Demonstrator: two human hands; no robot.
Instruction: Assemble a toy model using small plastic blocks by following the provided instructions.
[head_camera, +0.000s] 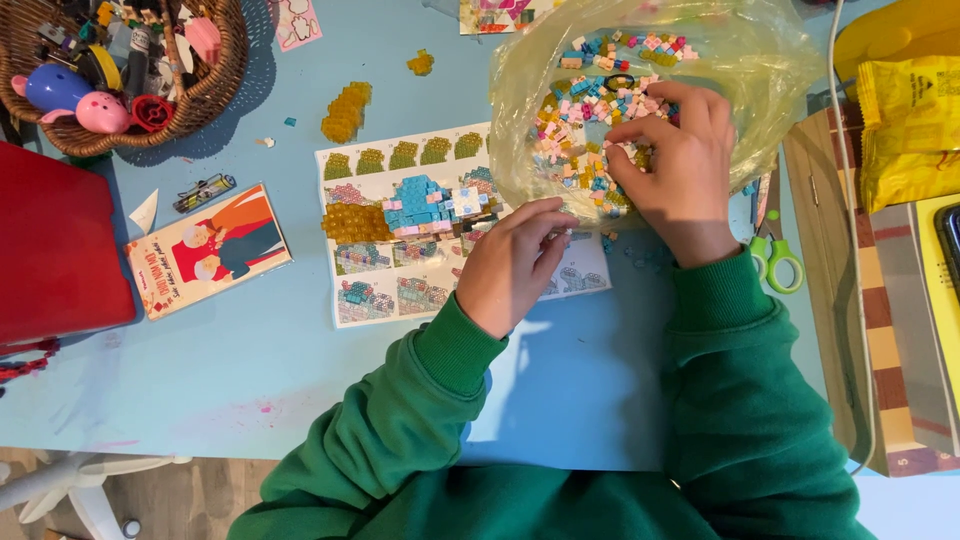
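A clear yellowish plastic bag (640, 90) lies open and crumpled on the desk, just right of the instruction sheet (440, 235), its edge overlapping the sheet's upper right corner. Inside it lies a loose heap of tiny building bricks (590, 110) in pink, blue, yellow and white, spread flat across the bag's bottom.

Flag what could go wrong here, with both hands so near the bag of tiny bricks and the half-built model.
The right hand digs in the open plastic bag; small bricks could spill onto the table. The left hand rests beside the half-built model on the instruction sheet and could knock it apart.
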